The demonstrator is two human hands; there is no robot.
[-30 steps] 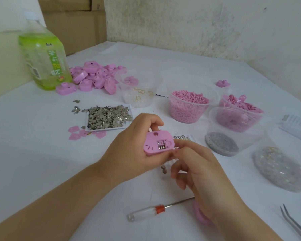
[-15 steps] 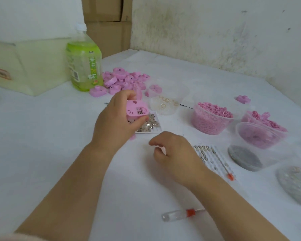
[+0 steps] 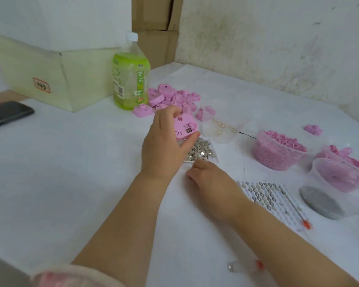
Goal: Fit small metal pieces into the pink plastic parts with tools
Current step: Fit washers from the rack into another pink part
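Just now the part (image 3: 186, 128) sat at centre frame, lifted off the table above the far edge of the metal pieces (image 3: 201, 150). The left hand (image 3: 164, 146) pinched it, thumb below and fingers on top, and its face with small metal bits in it was turned toward the camera. A second before, both hands had met on it, right fingertips against its side. Since then the right hand (image 3: 209, 181) had let go and dropped to the table, just below the heap of metal pieces. That read as one fitting step over and a reach for the next piece, so the part was probably not finished. The right hand lay knuckles up with fingers curled toward the heap and tips hidden, so whether it pinched a piece could not be told. The left wrist was bent up, forearm running in from lower left. The screwdriver (image 3: 245, 266) lay at the bottom edge, well apart from both hands, and the pile (image 3: 174, 98) of pink parts sat just beyond, upper centre
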